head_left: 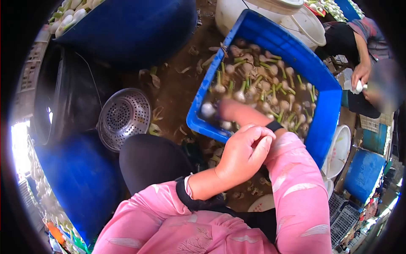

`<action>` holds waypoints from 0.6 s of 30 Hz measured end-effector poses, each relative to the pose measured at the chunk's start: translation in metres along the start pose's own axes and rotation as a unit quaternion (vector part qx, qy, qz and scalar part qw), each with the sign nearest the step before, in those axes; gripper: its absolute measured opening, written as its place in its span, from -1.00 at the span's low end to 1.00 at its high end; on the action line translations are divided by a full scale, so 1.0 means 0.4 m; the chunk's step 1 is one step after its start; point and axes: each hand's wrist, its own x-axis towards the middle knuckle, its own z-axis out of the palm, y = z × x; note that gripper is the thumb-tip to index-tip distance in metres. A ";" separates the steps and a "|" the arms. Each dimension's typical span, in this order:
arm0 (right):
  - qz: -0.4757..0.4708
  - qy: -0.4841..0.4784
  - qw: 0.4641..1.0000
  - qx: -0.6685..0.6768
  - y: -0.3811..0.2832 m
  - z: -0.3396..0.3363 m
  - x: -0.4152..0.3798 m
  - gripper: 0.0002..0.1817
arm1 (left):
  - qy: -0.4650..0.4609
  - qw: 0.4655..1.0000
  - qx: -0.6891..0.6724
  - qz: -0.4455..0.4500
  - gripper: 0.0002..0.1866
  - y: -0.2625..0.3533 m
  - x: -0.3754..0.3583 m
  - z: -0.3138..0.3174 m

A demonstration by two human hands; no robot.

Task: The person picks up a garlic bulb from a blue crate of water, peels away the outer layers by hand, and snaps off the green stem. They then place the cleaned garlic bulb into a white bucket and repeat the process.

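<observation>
My left hand (243, 150) is closed at my right wrist, its thumb and fingers pinching the edge of the pink right sleeve (292, 148) near the dark cuff (275, 126). My right hand (237, 112) reaches into a blue plastic tub (334, 97), over its near left corner; its fingers are blurred and partly hidden in the murky water. Many garlic bulbs with green stems (252, 91) float in this tub. One pale garlic bulb (208, 109) lies just left of my right hand. I cannot see whether that hand holds anything.
A steel colander (124, 118) leans beside a dark bucket (69, 93) on the left. Large blue containers (135, 34) stand around, some with white garlic. White buckets (302, 27) stand behind the tub. At far right a co-worker's hand (360, 74) holds a white bulb. Peelings litter the wet floor.
</observation>
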 end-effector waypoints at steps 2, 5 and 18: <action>0.044 -0.080 0.994 -0.056 -0.008 0.047 0.050 -0.70 | 0.011 0.998 -0.035 -0.047 -0.89 -0.002 0.012 -0.022; 0.035 -0.175 0.976 -0.122 0.047 0.066 0.118 -0.68 | 0.040 0.939 -0.247 -0.236 -0.87 -0.039 0.030 -0.048; 0.158 0.476 0.853 0.144 -0.135 -0.181 -0.596 -0.70 | -0.108 0.774 -0.563 -0.269 -0.51 -0.013 0.025 -0.029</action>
